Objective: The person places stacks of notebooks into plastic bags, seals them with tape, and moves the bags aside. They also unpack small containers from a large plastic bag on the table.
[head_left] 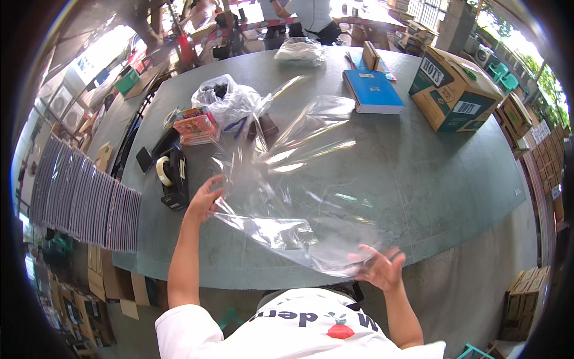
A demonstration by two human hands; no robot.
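A large sheet of clear plastic film, wrinkled and shiny, spreads from in front of me toward the middle of the table. At its left edge, my left hand is closed, pinching the film between thumb and fingers. My right hand is at the film's near right corner, by the table's front edge. Its fingers are spread and slightly blurred, with the film against the fingertips. Beside my left hand stands a black tape dispenser with a pale roll of tape.
Small reddish packs and a white plastic bag lie beyond the dispenser on the grey-green table. Blue notebooks and a cardboard box are at the far right. A tall stack of thin books stands left. People are behind.
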